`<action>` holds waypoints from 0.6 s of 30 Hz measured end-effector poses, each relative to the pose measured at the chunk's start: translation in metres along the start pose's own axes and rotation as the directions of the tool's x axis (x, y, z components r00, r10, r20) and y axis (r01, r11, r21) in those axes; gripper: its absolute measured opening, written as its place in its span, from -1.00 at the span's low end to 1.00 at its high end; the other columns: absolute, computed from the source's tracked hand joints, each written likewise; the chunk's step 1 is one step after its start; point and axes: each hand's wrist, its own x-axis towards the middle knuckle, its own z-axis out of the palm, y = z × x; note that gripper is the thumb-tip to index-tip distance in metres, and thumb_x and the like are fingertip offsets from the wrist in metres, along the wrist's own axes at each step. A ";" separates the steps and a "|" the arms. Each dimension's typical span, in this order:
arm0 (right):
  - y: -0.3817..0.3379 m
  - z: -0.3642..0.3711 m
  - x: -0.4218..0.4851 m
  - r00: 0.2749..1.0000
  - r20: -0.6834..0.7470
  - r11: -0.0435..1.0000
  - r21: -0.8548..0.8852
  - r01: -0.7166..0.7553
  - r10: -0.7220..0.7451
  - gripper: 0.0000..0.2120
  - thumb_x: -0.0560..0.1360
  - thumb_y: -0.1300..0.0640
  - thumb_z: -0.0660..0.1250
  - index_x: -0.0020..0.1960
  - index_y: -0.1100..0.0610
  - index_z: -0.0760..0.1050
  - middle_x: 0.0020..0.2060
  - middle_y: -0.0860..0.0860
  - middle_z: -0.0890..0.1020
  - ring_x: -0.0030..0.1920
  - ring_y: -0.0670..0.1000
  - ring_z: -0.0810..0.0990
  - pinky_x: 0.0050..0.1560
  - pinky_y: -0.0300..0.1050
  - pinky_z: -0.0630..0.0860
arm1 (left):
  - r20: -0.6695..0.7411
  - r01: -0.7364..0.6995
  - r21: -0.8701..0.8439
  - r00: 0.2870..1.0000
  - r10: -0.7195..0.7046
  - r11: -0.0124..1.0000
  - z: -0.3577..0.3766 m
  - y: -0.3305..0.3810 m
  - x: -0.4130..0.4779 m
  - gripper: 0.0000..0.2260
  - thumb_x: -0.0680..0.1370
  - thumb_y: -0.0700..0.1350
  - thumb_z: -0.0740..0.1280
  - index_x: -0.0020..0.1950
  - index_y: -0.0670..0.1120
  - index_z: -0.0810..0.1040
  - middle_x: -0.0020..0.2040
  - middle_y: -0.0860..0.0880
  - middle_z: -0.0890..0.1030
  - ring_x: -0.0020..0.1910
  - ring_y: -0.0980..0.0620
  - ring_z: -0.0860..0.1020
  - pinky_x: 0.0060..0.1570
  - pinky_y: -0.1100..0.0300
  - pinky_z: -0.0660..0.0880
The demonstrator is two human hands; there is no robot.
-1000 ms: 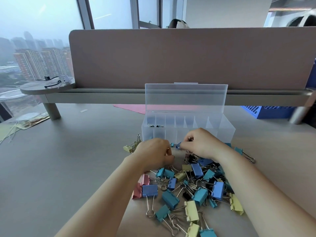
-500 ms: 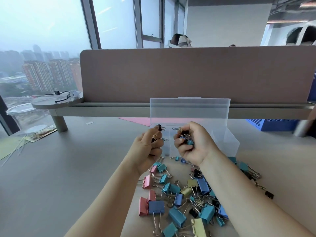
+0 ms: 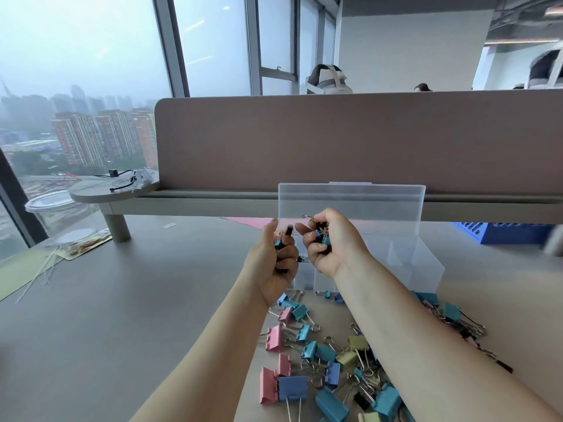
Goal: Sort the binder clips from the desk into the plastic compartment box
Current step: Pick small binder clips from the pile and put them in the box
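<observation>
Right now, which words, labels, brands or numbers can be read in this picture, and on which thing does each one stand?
No text here can be read.
Flat packet under the clear plastic cup: coloured print, too blurred to read.
Plastic compartment box: no label shows.
Binder clips: no markings show.
</observation>
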 end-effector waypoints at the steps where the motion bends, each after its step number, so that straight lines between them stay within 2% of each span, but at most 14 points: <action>1: 0.000 0.000 0.001 1.000 0.005 1.000 -0.007 -0.006 0.006 -0.81 0.49 0.23 0.13 -0.30 0.18 0.33 -0.29 0.13 0.58 -0.57 -0.11 0.36 -0.68 -0.37 0.17 | -0.013 0.007 -0.026 1.000 -0.008 1.000 -0.001 -0.001 0.001 -0.69 0.59 0.09 0.23 -0.15 -0.14 0.49 -0.39 0.04 0.34 -0.58 0.18 0.21 -0.71 0.42 0.17; 3: 0.001 0.000 0.003 0.999 0.026 1.000 -0.017 -0.024 0.024 -0.80 0.49 0.23 0.13 -0.31 0.19 0.33 -0.28 0.13 0.57 -0.57 -0.12 0.36 -0.68 -0.38 0.17 | -0.043 0.020 -0.065 0.999 -0.023 0.998 -0.001 -0.004 0.003 -0.66 0.58 0.12 0.24 -0.09 -0.15 0.53 -0.37 0.03 0.37 -0.58 0.19 0.23 -0.71 0.42 0.17; 6: 0.005 0.006 0.008 0.996 0.069 0.998 0.025 -0.052 0.050 -0.81 0.48 0.24 0.13 -0.31 0.19 0.33 -0.38 0.09 0.49 -0.59 -0.12 0.33 -0.68 -0.38 0.15 | -0.104 0.015 -0.097 0.994 -0.026 0.995 0.007 -0.007 0.007 -0.71 0.58 0.06 0.27 -0.18 -0.14 0.49 -0.42 0.02 0.45 -0.63 0.20 0.26 -0.72 0.42 0.18; 11: -0.016 -0.003 0.020 0.995 0.091 0.995 0.089 -0.047 0.038 -0.81 0.47 0.21 0.12 -0.32 0.17 0.30 -0.44 0.04 0.43 -0.60 -0.11 0.30 -0.71 -0.35 0.12 | -0.148 -0.026 -0.119 0.989 0.008 0.993 0.006 0.016 0.014 -0.72 0.64 -0.08 0.14 -0.26 -0.10 0.38 -0.48 0.03 0.32 -0.66 0.16 0.22 -0.72 0.39 0.15; 15: -0.022 -0.016 0.024 0.998 0.047 0.996 0.076 -0.043 0.040 -0.83 0.46 0.22 0.10 -0.31 0.17 0.32 -0.43 0.03 0.42 -0.57 -0.11 0.32 -0.70 -0.35 0.14 | -0.191 -0.033 -0.102 0.982 0.013 0.994 0.002 0.029 0.017 -0.75 0.62 -0.19 0.11 -0.25 -0.14 0.42 -0.38 -0.01 0.33 -0.61 0.14 0.31 -0.66 0.40 0.26; 18: -0.015 -0.018 0.028 0.998 0.051 0.994 0.097 -0.051 0.046 -0.84 0.46 0.22 0.09 -0.28 0.18 0.35 -0.46 0.03 0.44 -0.57 -0.11 0.34 -0.70 -0.34 0.17 | -0.214 -0.038 -0.123 0.977 0.011 0.992 0.007 0.029 0.019 -0.77 0.61 -0.22 0.14 -0.22 -0.20 0.44 -0.33 -0.08 0.38 -0.46 0.07 0.36 -0.57 0.37 0.40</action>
